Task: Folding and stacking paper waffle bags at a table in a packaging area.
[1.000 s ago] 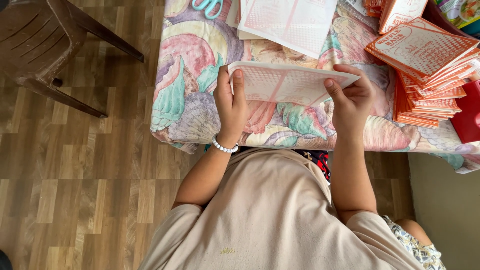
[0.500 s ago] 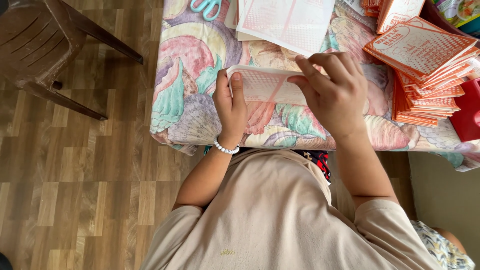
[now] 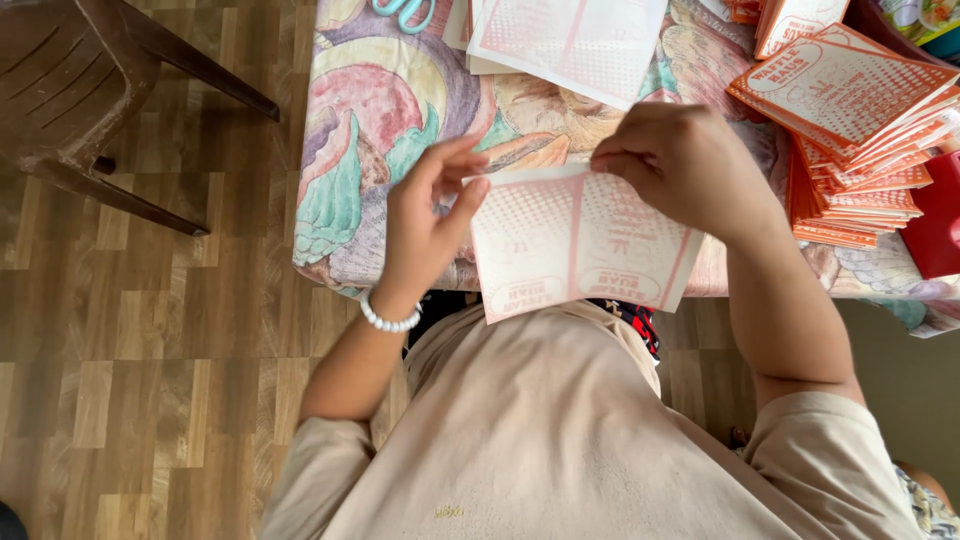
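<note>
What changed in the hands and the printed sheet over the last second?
The right hand left the sheet's right edge, crossed over it and now pinches its top edge. The printed sheet swung from flat to hanging toward the body. The left hand opened, only fingertips at the left edge. The stack of orange cards and scissors stayed put.

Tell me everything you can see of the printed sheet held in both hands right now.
The printed sheet looks like thin paper or card, white with fine orange-red print and a vertical line or crease down its middle. It hangs roughly flat, slightly tilted, its lower edge over the table edge above the lap. The right hand pinches its top edge; the left hand touches its upper left edge with the fingertips. The print appears upside down from this view.
</note>
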